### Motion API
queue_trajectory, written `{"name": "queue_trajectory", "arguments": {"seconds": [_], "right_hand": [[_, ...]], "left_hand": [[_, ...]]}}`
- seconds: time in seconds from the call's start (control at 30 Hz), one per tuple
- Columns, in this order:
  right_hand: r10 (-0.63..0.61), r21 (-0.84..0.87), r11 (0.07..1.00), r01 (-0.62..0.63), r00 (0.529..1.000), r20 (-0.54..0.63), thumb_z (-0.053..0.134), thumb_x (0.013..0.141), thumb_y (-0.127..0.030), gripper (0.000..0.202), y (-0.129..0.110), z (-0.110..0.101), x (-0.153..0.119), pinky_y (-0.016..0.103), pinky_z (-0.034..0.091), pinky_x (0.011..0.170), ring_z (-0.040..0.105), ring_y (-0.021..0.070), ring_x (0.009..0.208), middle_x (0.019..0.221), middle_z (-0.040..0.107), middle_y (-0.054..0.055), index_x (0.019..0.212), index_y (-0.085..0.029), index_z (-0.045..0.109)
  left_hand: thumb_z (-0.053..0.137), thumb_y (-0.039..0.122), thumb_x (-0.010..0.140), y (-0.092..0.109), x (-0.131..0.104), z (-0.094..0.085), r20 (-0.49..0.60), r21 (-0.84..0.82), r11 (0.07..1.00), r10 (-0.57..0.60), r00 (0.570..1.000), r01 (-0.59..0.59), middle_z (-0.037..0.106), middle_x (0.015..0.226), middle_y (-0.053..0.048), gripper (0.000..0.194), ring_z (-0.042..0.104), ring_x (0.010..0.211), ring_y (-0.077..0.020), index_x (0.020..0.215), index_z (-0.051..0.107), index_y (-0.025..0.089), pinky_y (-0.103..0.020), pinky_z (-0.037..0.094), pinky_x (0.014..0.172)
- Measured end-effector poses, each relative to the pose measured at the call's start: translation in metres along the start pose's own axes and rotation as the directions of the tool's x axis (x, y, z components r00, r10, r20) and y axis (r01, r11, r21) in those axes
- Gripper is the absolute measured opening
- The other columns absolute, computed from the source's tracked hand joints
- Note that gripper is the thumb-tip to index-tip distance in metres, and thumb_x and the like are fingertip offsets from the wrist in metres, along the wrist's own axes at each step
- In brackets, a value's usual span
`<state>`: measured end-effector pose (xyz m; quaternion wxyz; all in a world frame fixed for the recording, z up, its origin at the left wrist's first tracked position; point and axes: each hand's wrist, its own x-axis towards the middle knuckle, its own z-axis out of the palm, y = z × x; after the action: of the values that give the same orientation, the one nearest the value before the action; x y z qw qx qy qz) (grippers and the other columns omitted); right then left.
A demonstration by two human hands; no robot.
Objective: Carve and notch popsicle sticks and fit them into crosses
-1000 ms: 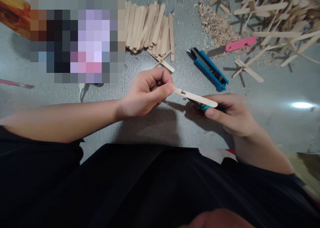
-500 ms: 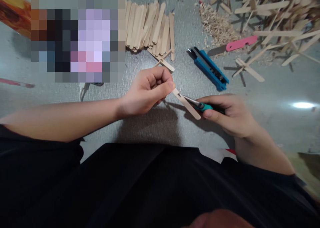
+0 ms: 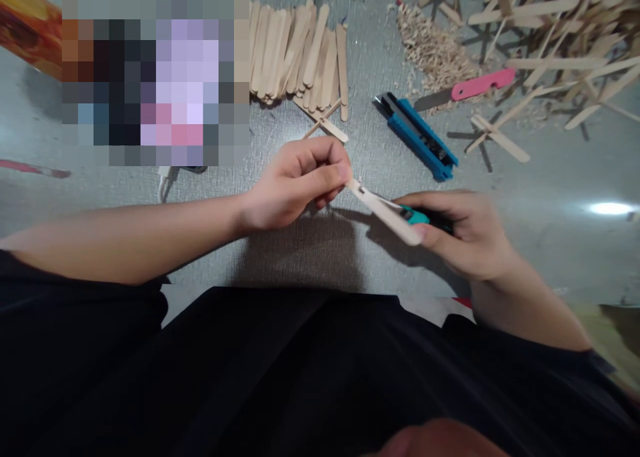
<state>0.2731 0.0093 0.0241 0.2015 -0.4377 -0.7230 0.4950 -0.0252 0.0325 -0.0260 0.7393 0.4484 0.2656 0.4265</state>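
My left hand is closed, pinching the upper end of a flat wooden craft stick between thumb and fingers. A small dark notch shows in the stick near those fingertips, and its lower end is smeared by motion. My right hand is wrapped round a teal-handled craft knife. Its narrow metal blade lies along and partly behind the stick, so its exact type is hard to make out. The right thumb is beside the stick's lower end; I cannot tell whether it touches.
A row of craft sticks lies beyond my left hand, with two crossed sticks nearer. A blue utility knife and a pink-handled blade lie by wood shavings. Joined sticks are heaped at far right.
The stick's lower end has swung right and down, nearer my right thumb. The blade tip has left the notch and is now partly behind the stick. My left hand has barely moved.
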Motion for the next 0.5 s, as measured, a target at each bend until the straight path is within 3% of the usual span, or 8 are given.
{"name": "queue_trajectory", "arguments": {"seconds": [0.1,0.23,0.33,0.5], "right_hand": [[-0.06,-0.093,0.994,0.05,0.992,-0.108,0.086,0.107,-0.055,0.026,0.0013,0.0021,-0.0017,0.038,0.053,0.06,0.07,0.0205,0.066,0.082,0.081,0.002,0.113,-0.03,0.089],[-0.077,-0.201,0.979,0.039,0.98,-0.184,0.083,0.108,-0.059,0.027,0.0043,0.0046,-0.002,0.045,0.056,0.067,0.076,0.0267,0.073,0.088,0.084,0.004,0.118,-0.034,0.088],[-0.076,-0.183,0.982,0.045,0.984,-0.163,0.083,0.108,-0.061,0.028,0.007,0.0039,-0.0005,0.048,0.055,0.068,0.077,0.0283,0.073,0.089,0.084,0.005,0.12,-0.036,0.087],[-0.021,-0.072,0.997,0.016,0.998,-0.065,0.082,0.107,-0.064,0.028,0.009,0.0004,0.0028,0.045,0.051,0.061,0.071,0.0246,0.067,0.084,0.081,0.002,0.115,-0.038,0.088]], "left_hand": [[0.089,0.056,0.102,-0.003,-0.0012,0.0,-0.019,0.016,0.998,0.056,0.998,-0.055,0.056,0.065,0.004,0.049,0.049,0.051,-0.0072,0.081,0.062,0.022,-0.024,0.039,0.045],[0.082,0.056,0.108,-0.0069,-0.0048,-0.0015,-0.042,0.169,0.962,0.222,0.974,-0.212,0.055,0.066,0.004,0.045,0.048,0.051,-0.0064,0.084,0.063,0.023,-0.023,0.034,0.044],[0.078,0.056,0.111,-0.0093,-0.007,-0.0033,-0.046,0.27,0.925,0.291,0.956,-0.269,0.056,0.068,0.003,0.042,0.049,0.053,-0.0065,0.087,0.065,0.024,-0.023,0.034,0.045],[0.074,0.05,0.114,-0.0108,-0.0071,-0.0051,-0.03,0.289,0.913,0.309,0.95,-0.288,0.056,0.068,0.003,0.037,0.052,0.054,-0.0075,0.089,0.066,0.024,-0.025,0.036,0.045]]}}
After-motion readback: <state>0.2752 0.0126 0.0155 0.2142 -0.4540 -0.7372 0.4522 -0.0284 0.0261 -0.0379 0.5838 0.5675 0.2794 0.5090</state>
